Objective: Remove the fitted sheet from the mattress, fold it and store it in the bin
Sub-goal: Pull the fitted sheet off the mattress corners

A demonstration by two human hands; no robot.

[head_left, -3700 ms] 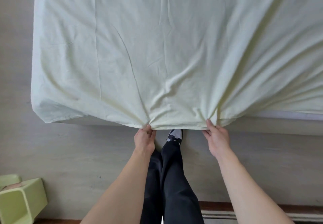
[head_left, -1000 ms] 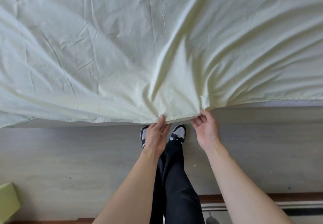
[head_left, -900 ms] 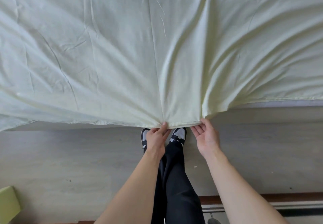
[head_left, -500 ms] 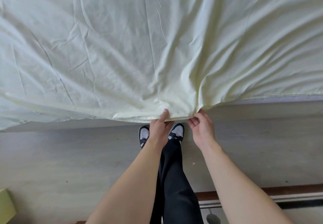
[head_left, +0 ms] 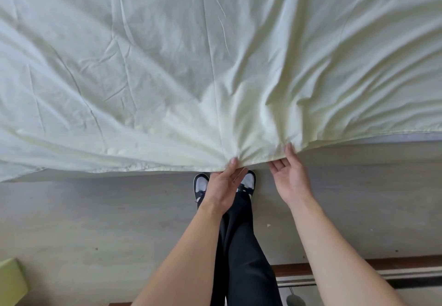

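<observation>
The pale yellow-green fitted sheet (head_left: pixel 167 71) lies loose and wrinkled over the mattress, filling the upper part of the view. A thin strip of mattress (head_left: pixel 392 137) shows under its hem at the right. My left hand (head_left: pixel 223 183) pinches the gathered hem at the near edge, thumb on top. A short way to the right, my right hand (head_left: pixel 290 177) has its thumb on the sheet's edge and its fingers curled just under the hem. Folds fan out from both grips.
The bed's grey side (head_left: pixel 358 155) runs along the near edge. My feet in black-and-white shoes (head_left: pixel 202 182) stand on the grey floor (head_left: pixel 95 222) against it. A corner of the light green bin (head_left: pixel 10 279) shows at the bottom left. A wooden skirting strip (head_left: pixel 394 261) lies behind me.
I have shifted right along the bed, so the bin has slid almost out of view. My hands have come closer together on the hem, bunching more cloth between them.
</observation>
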